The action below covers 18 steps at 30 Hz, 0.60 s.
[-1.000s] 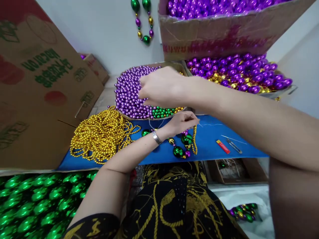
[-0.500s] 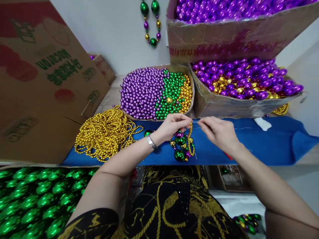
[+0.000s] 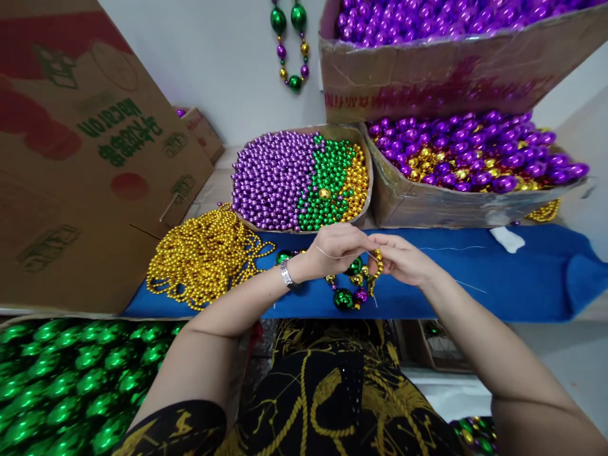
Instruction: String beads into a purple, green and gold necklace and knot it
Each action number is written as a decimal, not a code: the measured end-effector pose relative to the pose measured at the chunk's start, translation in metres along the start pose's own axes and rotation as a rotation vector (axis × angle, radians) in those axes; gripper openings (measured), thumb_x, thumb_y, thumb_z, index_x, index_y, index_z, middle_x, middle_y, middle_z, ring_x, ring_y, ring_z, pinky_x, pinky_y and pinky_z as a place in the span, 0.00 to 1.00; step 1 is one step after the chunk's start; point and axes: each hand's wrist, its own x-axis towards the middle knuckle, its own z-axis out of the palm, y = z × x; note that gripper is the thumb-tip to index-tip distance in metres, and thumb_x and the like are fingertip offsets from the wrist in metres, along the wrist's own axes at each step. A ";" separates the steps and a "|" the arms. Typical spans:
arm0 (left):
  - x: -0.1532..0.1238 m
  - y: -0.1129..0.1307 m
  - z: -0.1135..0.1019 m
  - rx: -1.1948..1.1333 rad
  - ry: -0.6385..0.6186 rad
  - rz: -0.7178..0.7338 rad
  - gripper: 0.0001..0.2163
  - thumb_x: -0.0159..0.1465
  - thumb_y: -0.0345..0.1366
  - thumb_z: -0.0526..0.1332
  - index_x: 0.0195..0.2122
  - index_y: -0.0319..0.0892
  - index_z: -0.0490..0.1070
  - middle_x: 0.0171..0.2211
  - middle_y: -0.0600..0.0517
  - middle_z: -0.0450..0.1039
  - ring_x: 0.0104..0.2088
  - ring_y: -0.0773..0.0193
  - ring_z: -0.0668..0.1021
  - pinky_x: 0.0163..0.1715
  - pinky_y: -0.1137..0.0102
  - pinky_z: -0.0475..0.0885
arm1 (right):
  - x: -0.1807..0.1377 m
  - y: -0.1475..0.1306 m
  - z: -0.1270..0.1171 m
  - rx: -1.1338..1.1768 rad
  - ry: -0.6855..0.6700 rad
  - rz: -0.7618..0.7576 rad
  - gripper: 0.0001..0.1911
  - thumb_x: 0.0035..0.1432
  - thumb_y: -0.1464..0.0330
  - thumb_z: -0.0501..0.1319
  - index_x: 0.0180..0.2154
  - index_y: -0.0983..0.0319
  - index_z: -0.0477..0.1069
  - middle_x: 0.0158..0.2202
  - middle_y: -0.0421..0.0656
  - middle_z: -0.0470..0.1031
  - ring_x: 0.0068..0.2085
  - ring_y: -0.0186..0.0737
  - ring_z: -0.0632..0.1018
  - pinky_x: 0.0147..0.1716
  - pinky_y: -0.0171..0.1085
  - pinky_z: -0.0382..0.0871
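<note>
Over the blue cloth, my left hand [image 3: 335, 249] is closed in a pinch on a thin pale thread [image 3: 327, 254], which loops across its back. My right hand [image 3: 403, 258] meets it fingertip to fingertip, its fingers closed around the top of a short gold bead strand [image 3: 379, 266]. The exact grip between the fingertips is hidden. Below the hands, a string of larger green, purple and gold beads [image 3: 342, 299] lies on the cloth, partly covered by the left hand. A silver watch [image 3: 286, 273] sits on my left wrist.
A heap of gold bead strands [image 3: 204, 259] lies to the left. Behind the hands stands a carton of small beads [image 3: 273, 180], beside boxes of purple beads [image 3: 503, 183]. Large green beads [image 3: 76, 380] fill the lower left. A white scrap [image 3: 507, 239] rests on the blue cloth [image 3: 536, 278].
My hands have come together, the right moving left to the left hand's fingertips. The gold bead strand, hanging from the left fingers before, is now at my right fingers. The view shifted slightly.
</note>
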 end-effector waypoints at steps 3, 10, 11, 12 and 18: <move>-0.003 -0.004 0.001 0.120 -0.005 0.052 0.05 0.66 0.29 0.59 0.40 0.41 0.74 0.33 0.50 0.80 0.34 0.68 0.80 0.35 0.71 0.76 | 0.001 0.005 0.000 0.110 -0.144 0.065 0.22 0.57 0.54 0.64 0.45 0.64 0.71 0.24 0.40 0.76 0.20 0.26 0.70 0.17 0.26 0.57; -0.005 -0.006 0.000 0.241 -0.032 0.123 0.07 0.68 0.28 0.57 0.43 0.42 0.73 0.34 0.51 0.80 0.33 0.70 0.80 0.33 0.73 0.74 | -0.006 0.003 -0.002 0.033 -0.048 -0.011 0.21 0.58 0.53 0.65 0.42 0.64 0.70 0.24 0.40 0.76 0.21 0.25 0.70 0.17 0.24 0.58; -0.005 -0.008 0.001 0.260 -0.029 0.146 0.07 0.68 0.29 0.57 0.43 0.43 0.73 0.35 0.52 0.81 0.33 0.70 0.80 0.33 0.73 0.74 | -0.006 0.004 -0.002 0.049 -0.063 0.002 0.24 0.57 0.53 0.65 0.46 0.64 0.69 0.24 0.39 0.76 0.20 0.26 0.70 0.16 0.25 0.57; -0.005 -0.009 0.001 0.277 -0.028 0.176 0.07 0.68 0.29 0.56 0.43 0.43 0.73 0.36 0.52 0.81 0.34 0.69 0.80 0.34 0.73 0.74 | -0.006 0.005 -0.003 0.069 -0.088 0.018 0.26 0.57 0.52 0.65 0.48 0.64 0.68 0.23 0.39 0.76 0.19 0.26 0.70 0.15 0.25 0.56; -0.007 -0.017 0.001 0.300 -0.106 0.291 0.10 0.69 0.32 0.55 0.44 0.49 0.75 0.39 0.53 0.82 0.34 0.68 0.79 0.41 0.68 0.75 | -0.003 0.011 -0.005 0.091 -0.207 0.027 0.26 0.55 0.51 0.66 0.43 0.65 0.70 0.19 0.37 0.73 0.18 0.27 0.71 0.16 0.24 0.57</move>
